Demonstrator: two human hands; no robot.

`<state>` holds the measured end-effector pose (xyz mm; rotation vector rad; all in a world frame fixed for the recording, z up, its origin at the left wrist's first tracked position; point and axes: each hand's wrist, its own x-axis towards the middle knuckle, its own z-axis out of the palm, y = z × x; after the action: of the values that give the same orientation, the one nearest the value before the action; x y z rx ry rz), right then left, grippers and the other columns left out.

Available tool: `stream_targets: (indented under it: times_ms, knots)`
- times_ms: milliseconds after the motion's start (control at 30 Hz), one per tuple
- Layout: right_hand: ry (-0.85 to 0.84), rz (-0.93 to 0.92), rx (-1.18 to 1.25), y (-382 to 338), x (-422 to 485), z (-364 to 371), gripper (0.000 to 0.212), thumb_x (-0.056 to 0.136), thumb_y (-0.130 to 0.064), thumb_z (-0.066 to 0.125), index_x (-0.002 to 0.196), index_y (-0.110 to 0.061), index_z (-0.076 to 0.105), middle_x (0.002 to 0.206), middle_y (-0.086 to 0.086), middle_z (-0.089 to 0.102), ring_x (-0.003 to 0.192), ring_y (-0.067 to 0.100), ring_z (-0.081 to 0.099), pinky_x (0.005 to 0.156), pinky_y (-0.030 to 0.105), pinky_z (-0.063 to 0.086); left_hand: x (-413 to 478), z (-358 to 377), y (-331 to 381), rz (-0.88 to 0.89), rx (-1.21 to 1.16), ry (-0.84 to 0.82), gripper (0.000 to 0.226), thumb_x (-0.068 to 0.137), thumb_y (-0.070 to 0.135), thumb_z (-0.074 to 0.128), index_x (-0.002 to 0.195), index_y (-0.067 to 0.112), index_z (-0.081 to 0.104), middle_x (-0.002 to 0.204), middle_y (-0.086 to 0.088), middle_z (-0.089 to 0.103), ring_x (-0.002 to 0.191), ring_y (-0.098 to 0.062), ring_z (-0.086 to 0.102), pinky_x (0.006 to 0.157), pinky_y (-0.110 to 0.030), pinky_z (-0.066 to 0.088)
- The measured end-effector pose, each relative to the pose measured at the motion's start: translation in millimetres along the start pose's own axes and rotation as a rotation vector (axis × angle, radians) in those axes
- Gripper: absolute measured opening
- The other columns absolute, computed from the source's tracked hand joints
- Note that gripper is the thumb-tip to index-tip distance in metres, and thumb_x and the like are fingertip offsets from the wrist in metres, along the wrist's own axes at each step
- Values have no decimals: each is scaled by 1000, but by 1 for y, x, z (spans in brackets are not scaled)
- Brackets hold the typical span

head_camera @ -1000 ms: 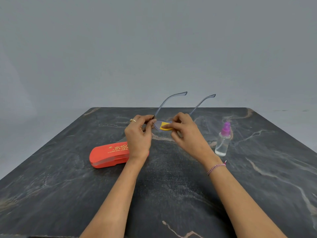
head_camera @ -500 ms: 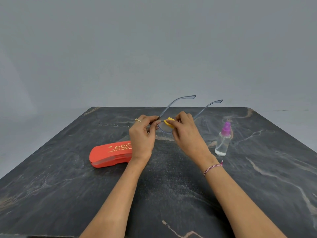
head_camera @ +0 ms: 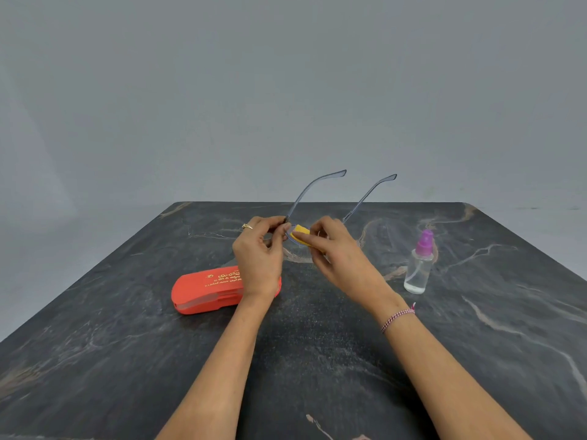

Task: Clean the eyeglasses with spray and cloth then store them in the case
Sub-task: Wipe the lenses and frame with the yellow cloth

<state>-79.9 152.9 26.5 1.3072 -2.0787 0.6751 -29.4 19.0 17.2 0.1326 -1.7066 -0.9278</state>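
Translucent grey plastic-framed eyeglasses (head_camera: 362,202) are held above the dark marbled table (head_camera: 158,360), left hand (head_camera: 259,258) pinching one frame corner, right hand (head_camera: 340,252) pinching a folded yellow cloth (head_camera: 301,231) on the lens; hard rubbing against that single-corner hold risks twisting or dropping the frame.

translucent plastic eyeglasses (head_camera: 317,188), matt marbled table (head_camera: 317,360)
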Motion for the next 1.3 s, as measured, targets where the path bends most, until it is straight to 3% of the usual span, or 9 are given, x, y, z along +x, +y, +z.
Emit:
stream_targets:
  times_ms: [167, 300, 367, 633, 867, 967, 1067, 1167, 1300]
  knots:
    - [37, 74, -44, 15, -2, -8, 33, 78, 7, 62, 102, -14, 70, 90, 6, 50, 82, 18, 42, 74, 17, 31, 0, 0, 0, 21, -17, -8, 10, 83, 6, 67, 90, 10, 72, 82, 10, 64, 77, -4, 63, 70, -23, 53]
    - [56, 113, -175, 16, -1, -5, 38, 76, 11, 63, 106, -11, 68, 93, 10, 51, 84, 24, 47, 71, 28, 46, -3, 3, 3, 70, 16, -58, 9, 83, 6, 66, 90, 7, 72, 83, 6, 64, 79, 10, 58, 67, -6, 43]
    - [45, 113, -222, 16, -2, -2, 43, 74, 13, 64, 110, -11, 66, 93, 10, 50, 84, 25, 47, 70, 31, 49, -4, 4, 3, 80, 26, -71, 8, 83, 7, 66, 90, 7, 71, 83, 7, 62, 78, 12, 57, 65, -4, 41]
    - [94, 68, -121, 9, -1, -3, 26, 76, 7, 62, 97, -8, 69, 87, 8, 51, 80, 21, 45, 69, 22, 39, 1, -2, -1, 19, 26, 34, 8, 83, 8, 67, 90, 10, 71, 82, 9, 62, 74, 5, 59, 67, -16, 50]
    - [72, -39, -41, -5, 0, -2, 30, 81, 3, 60, 107, -10, 67, 92, 7, 52, 83, 19, 46, 71, 24, 43, -1, 1, 1, 21, 39, -9, 7, 82, 12, 69, 88, 11, 71, 81, 4, 66, 71, -4, 61, 68, -16, 49]
    - [216, 79, 73, -2, 1, -8, 29, 82, 1, 61, 109, -9, 67, 91, 9, 53, 82, 19, 51, 72, 21, 43, -1, 0, 1, 5, 24, -15, 7, 82, 13, 69, 88, 12, 71, 80, 9, 64, 68, -11, 64, 64, -22, 51]
    - [422, 249, 163, 7, 1, -16, 27, 84, -2, 63, 110, -10, 67, 89, 5, 51, 74, 13, 49, 67, 13, 41, -2, 1, 3, 31, 40, -22, 7, 81, 13, 70, 88, 12, 72, 81, 11, 64, 71, -6, 62, 64, -13, 48]
    - [339, 246, 131, 5, 1, -9, 25, 84, -6, 65, 109, -10, 68, 87, 2, 51, 72, 10, 48, 65, 16, 41, -3, 3, 5, 51, 48, -49, 8, 81, 12, 70, 88, 12, 72, 80, 11, 64, 72, -2, 60, 63, -8, 45]
    - [142, 101, 139, -4, 0, 2, 27, 87, -11, 62, 115, -12, 65, 93, 3, 53, 83, 10, 46, 73, 16, 39, -2, 1, 3, 39, 63, -34, 9, 81, 9, 69, 88, 13, 71, 80, 11, 63, 71, 8, 57, 63, -7, 43]
